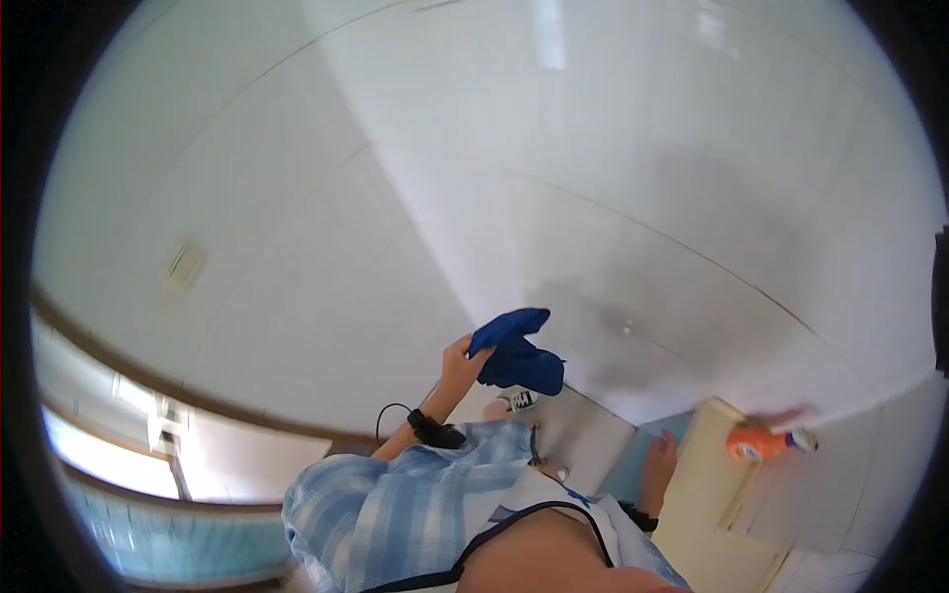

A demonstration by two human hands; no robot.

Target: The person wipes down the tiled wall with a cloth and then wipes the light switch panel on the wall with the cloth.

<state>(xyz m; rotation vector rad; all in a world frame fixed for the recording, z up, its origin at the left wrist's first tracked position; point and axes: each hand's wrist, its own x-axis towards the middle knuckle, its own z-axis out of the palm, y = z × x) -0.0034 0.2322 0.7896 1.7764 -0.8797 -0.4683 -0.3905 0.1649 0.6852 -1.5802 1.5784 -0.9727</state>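
In the head view, my left hand (461, 366) is closed on a dark blue cloth (524, 364), raised in front of the pale wall. Folded and bunched, the cloth hangs out to the right of my fingers. Lower on the right, my right hand (660, 465) is held beside a cream-coloured panel or ledge (704, 472) with its fingers loosely apart, holding nothing that I can see. Whether it touches the ledge, I cannot tell. An orange bottle (756, 443) with a light cap lies or stands to the right of that hand.
White tiled walls (633, 148) meet in a corner ahead of me. A switch plate (183, 265) is on the left wall. At far left is an opening with a brown frame (247, 420). Below the cloth show grey floor tiles (585, 435) and a shoe (520, 399).
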